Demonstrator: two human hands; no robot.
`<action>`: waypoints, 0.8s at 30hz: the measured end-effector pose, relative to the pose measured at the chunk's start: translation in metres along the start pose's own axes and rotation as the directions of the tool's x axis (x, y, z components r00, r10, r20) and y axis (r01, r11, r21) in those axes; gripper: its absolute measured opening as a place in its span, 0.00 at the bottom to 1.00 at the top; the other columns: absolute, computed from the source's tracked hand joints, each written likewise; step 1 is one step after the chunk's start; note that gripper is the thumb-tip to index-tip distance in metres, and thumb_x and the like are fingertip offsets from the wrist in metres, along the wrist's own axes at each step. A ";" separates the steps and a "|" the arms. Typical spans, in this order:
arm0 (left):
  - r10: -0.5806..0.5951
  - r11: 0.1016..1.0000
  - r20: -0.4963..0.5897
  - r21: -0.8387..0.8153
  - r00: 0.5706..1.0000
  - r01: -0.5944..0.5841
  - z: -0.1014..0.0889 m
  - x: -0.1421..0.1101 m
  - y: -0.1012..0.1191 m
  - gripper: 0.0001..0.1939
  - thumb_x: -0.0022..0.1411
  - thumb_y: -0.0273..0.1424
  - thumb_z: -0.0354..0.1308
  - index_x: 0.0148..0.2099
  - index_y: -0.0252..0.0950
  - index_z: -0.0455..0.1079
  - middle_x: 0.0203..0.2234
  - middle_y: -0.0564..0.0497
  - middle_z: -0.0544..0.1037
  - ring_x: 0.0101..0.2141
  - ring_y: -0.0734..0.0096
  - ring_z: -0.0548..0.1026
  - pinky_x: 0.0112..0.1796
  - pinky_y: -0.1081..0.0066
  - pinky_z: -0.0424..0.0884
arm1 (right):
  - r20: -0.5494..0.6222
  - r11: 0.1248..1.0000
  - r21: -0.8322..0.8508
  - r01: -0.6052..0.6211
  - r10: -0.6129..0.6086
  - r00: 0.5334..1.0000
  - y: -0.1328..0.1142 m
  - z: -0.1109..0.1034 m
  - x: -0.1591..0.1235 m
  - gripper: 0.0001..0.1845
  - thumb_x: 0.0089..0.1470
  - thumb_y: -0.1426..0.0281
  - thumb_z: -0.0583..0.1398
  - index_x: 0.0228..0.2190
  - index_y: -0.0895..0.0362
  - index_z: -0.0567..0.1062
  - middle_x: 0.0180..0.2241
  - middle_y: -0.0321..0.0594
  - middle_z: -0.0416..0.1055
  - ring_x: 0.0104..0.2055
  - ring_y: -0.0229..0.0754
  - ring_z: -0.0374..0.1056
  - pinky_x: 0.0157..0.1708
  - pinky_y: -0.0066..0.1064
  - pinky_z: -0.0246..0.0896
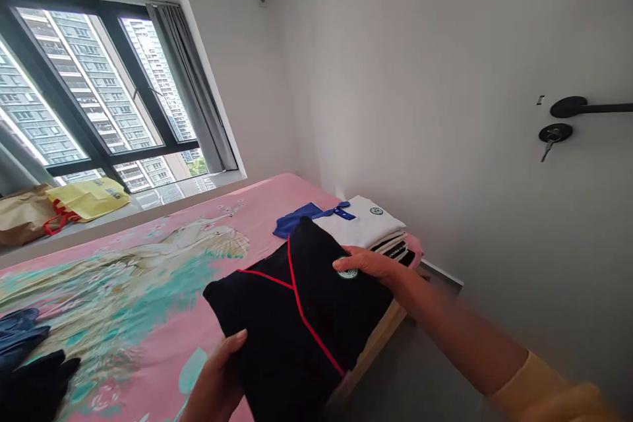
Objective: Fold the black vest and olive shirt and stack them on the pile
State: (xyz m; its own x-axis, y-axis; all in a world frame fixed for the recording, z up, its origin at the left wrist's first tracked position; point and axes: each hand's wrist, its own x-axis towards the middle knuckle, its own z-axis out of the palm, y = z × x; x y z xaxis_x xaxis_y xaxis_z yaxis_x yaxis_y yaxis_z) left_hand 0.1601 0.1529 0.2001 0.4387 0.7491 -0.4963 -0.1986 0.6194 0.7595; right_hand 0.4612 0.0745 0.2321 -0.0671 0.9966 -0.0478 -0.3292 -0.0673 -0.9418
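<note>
A folded black top (pixel 267 336) with red piping along its crossed V-neck and a round badge on the chest is held up over the bed's near edge. My left hand (pixel 220 369) grips its left side, thumb on the front and the other fingers hidden beneath. On the opposite side, my right hand (pixel 363 264) grips it with the thumb by the badge; its other fingers are mostly hidden behind the cloth. Just beyond the black top lies a stack of folded clothes, topped by a white polo shirt (pixel 378 219) with a blue collar and a round badge.
A pink patterned sheet (pixel 262 191) covers the bed. Dark clothes (pixel 37 376) lie at its left. A yellow bag (pixel 91 198) and a brown paper bag (pixel 22 214) rest on the windowsill. A door handle (pixel 593 107) with a key below is at right.
</note>
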 end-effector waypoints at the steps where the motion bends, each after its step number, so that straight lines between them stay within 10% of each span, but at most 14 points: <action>1: 0.029 0.999 0.052 0.018 0.998 -0.030 0.025 0.015 0.011 0.15 0.48 0.28 0.59 0.40 0.30 0.72 0.31 0.43 0.80 0.39 0.49 0.77 0.39 0.58 0.74 | -0.018 1.000 -0.016 0.012 -0.012 1.000 -0.017 -0.019 0.005 0.24 0.43 0.70 0.65 0.44 0.60 0.72 0.35 0.41 0.75 0.35 0.40 0.72 0.36 0.29 0.67; 7: 0.211 0.959 0.318 0.114 0.924 -0.259 0.163 0.104 0.060 0.15 0.53 0.29 0.56 0.44 0.31 0.69 0.30 0.47 0.79 0.33 0.62 0.77 0.34 0.65 0.73 | -0.217 0.993 -0.101 0.058 -0.079 0.973 -0.101 -0.138 0.034 0.19 0.46 0.69 0.64 0.41 0.63 0.72 0.29 0.41 0.75 0.28 0.39 0.71 0.30 0.31 0.68; 12: 0.236 0.947 0.393 0.114 0.889 -0.302 0.229 0.168 0.070 0.15 0.52 0.30 0.57 0.44 0.33 0.66 0.25 0.53 0.75 0.23 0.75 0.73 0.29 0.72 0.71 | -0.278 0.987 -0.133 0.094 -0.128 0.952 -0.120 -0.218 0.052 0.19 0.47 0.66 0.64 0.40 0.63 0.73 0.32 0.44 0.76 0.30 0.42 0.72 0.32 0.33 0.69; 18: 0.076 0.963 0.244 0.235 0.967 -0.135 0.236 0.235 0.006 0.16 0.53 0.34 0.58 0.44 0.37 0.63 0.21 0.56 0.71 0.19 0.76 0.70 0.23 0.74 0.69 | -0.482 0.985 -0.094 -0.141 0.079 0.873 -0.061 -0.288 0.071 0.17 0.39 0.67 0.68 0.33 0.63 0.75 0.26 0.44 0.75 0.25 0.41 0.71 0.28 0.32 0.68; 24: 0.002 0.944 0.320 0.313 0.947 -0.108 0.214 0.238 -0.021 0.29 0.52 0.48 0.58 0.52 0.42 0.60 0.22 0.56 0.71 0.22 0.73 0.72 0.25 0.73 0.69 | -0.456 0.988 -0.073 -0.134 0.086 0.886 -0.033 -0.305 0.068 0.23 0.39 0.62 0.68 0.38 0.60 0.75 0.35 0.45 0.76 0.33 0.42 0.72 0.34 0.32 0.68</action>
State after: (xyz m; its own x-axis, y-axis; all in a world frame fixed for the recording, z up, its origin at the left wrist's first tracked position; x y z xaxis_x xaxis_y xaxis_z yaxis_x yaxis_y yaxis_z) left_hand 0.4559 0.2678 0.1554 0.6958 0.6361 -0.3337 0.0395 0.4300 0.9020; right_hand 0.7548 0.1590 0.1588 0.3419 0.8984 -0.2756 -0.2476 -0.1968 -0.9487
